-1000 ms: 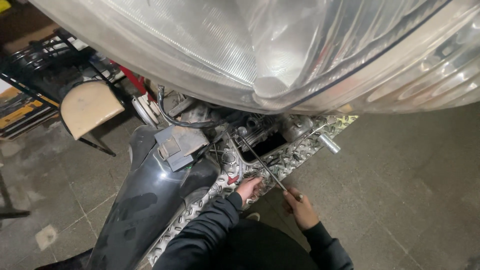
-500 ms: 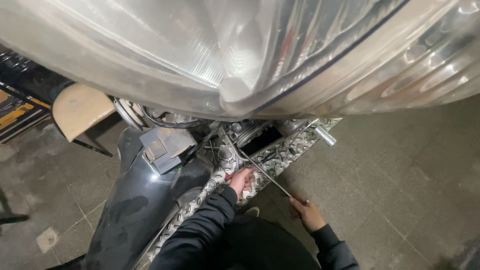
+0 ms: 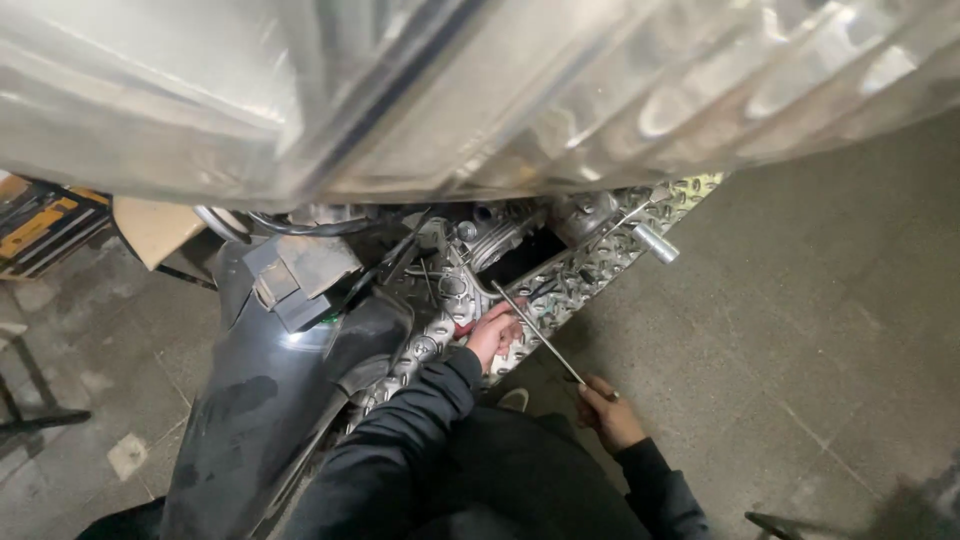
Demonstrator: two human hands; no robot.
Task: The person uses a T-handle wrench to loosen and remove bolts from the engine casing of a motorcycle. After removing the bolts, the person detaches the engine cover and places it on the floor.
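I look down past a large clear headlight lens (image 3: 480, 90) at the open engine bay of a scooter. My right hand (image 3: 610, 415) grips the near end of a long thin metal rod tool (image 3: 540, 335), whose far end reaches into the engine (image 3: 490, 240). My left hand (image 3: 495, 335) rests against the patterned metal footboard (image 3: 590, 270) beside the tool's tip, fingers curled around a small red-and-white object. Both arms wear dark sleeves.
A dark grey body panel (image 3: 260, 400) lies at the left. A silver foot peg (image 3: 655, 243) sticks out at the right of the footboard. A beige stool seat (image 3: 155, 228) and yellow-black tool cases (image 3: 40, 225) stand at far left on the concrete floor (image 3: 800, 350).
The view has dropped and the headlight lens now fills more of the top. Both hands keep their hold and place on the rod and by the engine.
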